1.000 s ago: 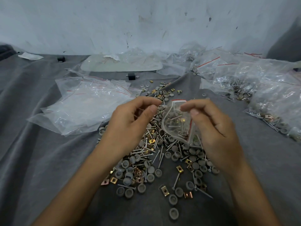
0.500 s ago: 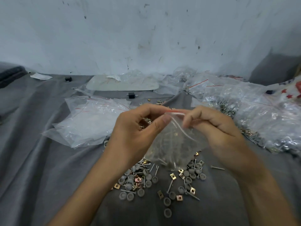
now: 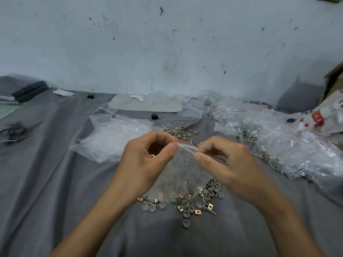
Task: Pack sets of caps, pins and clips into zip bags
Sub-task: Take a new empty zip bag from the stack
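Left hand (image 3: 146, 160) and right hand (image 3: 228, 164) were both at the centre of the frame, each with fingers curled and thumb pressed against forefinger, pinching the mouth of one clear zip bag (image 3: 183, 173) at its two ends; neither hand was spread. The bag was held just above the grey cloth (image 3: 55, 182), mouth uppermost, its red-lined seal strip (image 3: 182, 142) running left to right between the hands and sloping slightly down toward the right, its long axis running down the frame from the seal. Thin pins and at least one copper-coloured clip had gathered in its lower part; further contents were too blurred to tell. Below and beside the bag lay a loose heap of round grey caps (image 3: 186, 223), square clips (image 3: 198, 212) and pins (image 3: 210, 210). A stack of empty zip bags (image 3: 115, 138) lay left of centre, and filled bags (image 3: 278, 145) of similar parts lay at the right.
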